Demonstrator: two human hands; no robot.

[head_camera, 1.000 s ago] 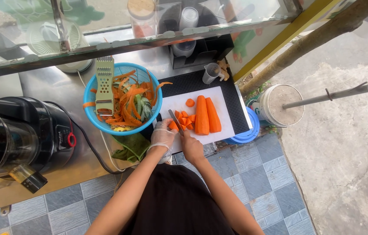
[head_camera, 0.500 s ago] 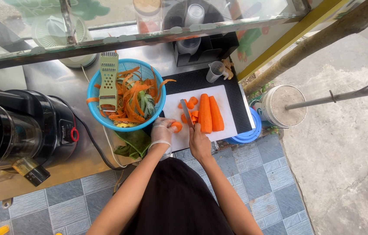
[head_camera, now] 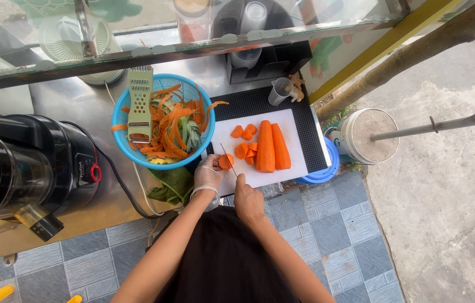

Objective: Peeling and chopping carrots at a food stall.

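A carrot piece (head_camera: 226,161) is being gripped by the gloved left hand (head_camera: 208,174) at the cutting board's (head_camera: 293,168) near-left corner; a knife (head_camera: 228,159) is being held by the right hand (head_camera: 248,197); two whole carrots (head_camera: 271,146) are lying alongside; the blue basket (head_camera: 120,118) is crowding the left edge; both hands are now being kept lower than before.

a metal counter (head_camera: 63,101) runs across the far side, with a glass shelf (head_camera: 136,53) on a metal frame above it. the near floor is laid with grey-blue square tiles (head_camera: 327,224). to the right the tiling ends and rough, cracked concrete ground (head_camera: 450,202) begins. a yellow post (head_camera: 394,39) and a bare wooden pole (head_camera: 417,53) slant up toward the far right. just right of the counter sits a round bucket of set cement (head_camera: 369,134) with a metal rod (head_camera: 434,126) lying across it. soft, even daylight falls over everything.
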